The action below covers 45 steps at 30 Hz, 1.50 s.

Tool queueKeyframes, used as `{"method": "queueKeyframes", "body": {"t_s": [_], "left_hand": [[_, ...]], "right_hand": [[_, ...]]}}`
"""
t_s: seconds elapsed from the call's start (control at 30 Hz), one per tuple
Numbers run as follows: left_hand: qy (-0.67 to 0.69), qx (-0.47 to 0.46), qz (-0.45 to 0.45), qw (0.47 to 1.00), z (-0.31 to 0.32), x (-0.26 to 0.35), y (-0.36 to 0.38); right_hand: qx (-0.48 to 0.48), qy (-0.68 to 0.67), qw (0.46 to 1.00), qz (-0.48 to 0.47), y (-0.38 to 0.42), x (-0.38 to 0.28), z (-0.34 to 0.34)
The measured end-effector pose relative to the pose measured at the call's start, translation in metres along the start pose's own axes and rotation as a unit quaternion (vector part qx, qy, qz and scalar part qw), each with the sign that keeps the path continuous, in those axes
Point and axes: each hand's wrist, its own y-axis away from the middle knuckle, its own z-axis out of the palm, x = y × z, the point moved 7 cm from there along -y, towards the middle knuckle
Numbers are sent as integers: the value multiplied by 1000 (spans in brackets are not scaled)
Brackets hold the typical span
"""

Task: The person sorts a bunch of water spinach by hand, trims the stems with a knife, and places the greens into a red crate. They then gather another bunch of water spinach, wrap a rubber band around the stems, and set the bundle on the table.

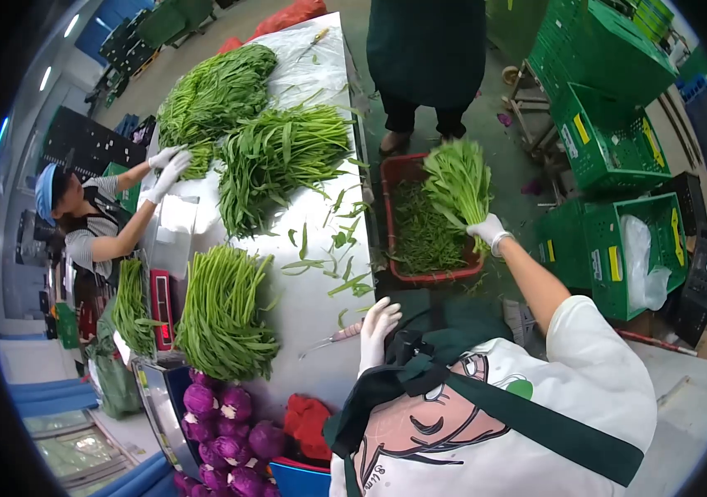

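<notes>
My right hand [488,234], in a white glove, grips the stem end of a bunch of water spinach [459,178]. Its leaves point away from me and hang over a red crate [388,199] on the floor that holds loose leaves and trimmings. At the near edge of the metal table [304,290] is my left hand [379,325], also gloved, with its fingers apart and nothing visible in them. Beside it on the tabletop lies a knife [342,335] with a pinkish handle. Scattered leaves [341,240] lie along the table edge.
Large heaps of greens [279,161] and a stacked pile [225,311] cover parts of the table. Purple cabbages [233,447] and a red scale [162,308] are nearby. A gloved co-worker [101,219] stands across; another person [426,54] stands beyond the crate. Green crates [610,137] stand right.
</notes>
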Motion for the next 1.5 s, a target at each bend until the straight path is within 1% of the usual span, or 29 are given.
{"method": "queueKeyframes", "body": {"t_s": [0.07, 0.1, 0.13, 0.2, 0.23, 0.33, 0.37, 0.4, 0.43, 0.47, 0.53, 0.57, 0.6, 0.67, 0.7, 0.77, 0.87, 0.93, 0.97, 1.07, 1.1, 1.2, 1.23, 1.27, 1.33, 1.4, 1.43, 1.47, 1.5], "left_hand": [[65, 111, -20, 992, -30, -11, 16], [57, 124, -7, 991, -41, -16, 20], [49, 140, 3, 989, -49, -14, 25], [19, 175, 24, 984, -62, -16, 41], [21, 191, 23, 981, -68, -19, 42], [-1, 220, 48, 974, -68, -14, 41], [-12, 199, 86, 976, -65, -11, 40], [-26, 175, 115, 977, -65, -12, 46], [6, 176, 72, 982, -70, -22, 46], [12, 171, 75, 982, -73, -26, 46], [34, 172, 90, 980, -79, -37, 48], [-16, 189, 94, 977, -80, -31, 52], [8, 220, 52, 974, -80, -25, 55], [63, 242, 38, 967, -87, -35, 48], [22, 221, 59, 973, -84, -29, 42], [-26, 182, 117, 976, -72, -15, 39], [33, 210, 31, 977, -57, -7, 33], [-15, 177, 89, 980, -42, 8, 20], [-43, 166, 107, 979, -39, 9, 25], [17, 186, 65, 980, -38, -2, 15], [0, 184, 57, 981, -31, 2, 12], [-26, 136, 102, 985, -20, 6, -2], [-9, 134, 91, 987, -17, 4, -12], [-36, 105, 108, 988, -9, 7, -20], [-91, 48, 138, 985, 16, 22, -33], [-237, -8, 193, 952, 38, 42, -39], [-321, -24, 261, 910, 47, 56, -41], [-401, -43, 329, 854, 57, 70, -41], [-444, -85, 355, 819, 67, 85, -41]], "right_hand": [[51, 87, 993, 60, 2, 12, -12], [45, 77, 995, 46, 3, 1, -20], [8, -121, 992, -20, 42, -42, -27], [9, -84, 996, 30, 13, 9, -13], [17, 93, 993, 75, 8, 21, -14], [48, -97, 993, -45, -6, 16, -22], [27, -163, 986, -15, -8, 28, -15], [30, -64, 997, 37, -2, 37, -8], [34, 12, 998, 54, 20, 21, -9], [43, 90, 993, 61, 30, -2, -20], [47, -169, 981, -84, -8, 11, -10], [65, -200, 976, -63, -7, 14, -6], [44, -92, 994, -28, -3, 22, 3], [14, 123, 992, 21, -6, 5, -7], [14, 63, 998, 7, -21, 3, -10], [19, 45, 999, -19, 0, -35, -13], [48, -4, 998, -32, 8, -44, -21], [72, -45, 995, -46, -10, -51, -25], [7, -116, 992, -50, -21, -46, -16], [-50, 185, 980, -47, 4, -64, -7], [-73, 99, 991, -59, 7, -74, -13], [11, -41, 995, -87, 25, -78, -18], [-44, 177, 977, -114, 30, -82, -6], [-66, 270, 957, -88, 31, -79, -8], [-109, 96, 986, -87, 25, -81, -11], [-123, 249, 956, -97, 33, -77, -4], [-129, 317, 934, -103, 38, -80, -1], [-167, 193, 965, -65, 36, -83, -2], [-117, 57, 990, -63, 32, -85, -5]]}}
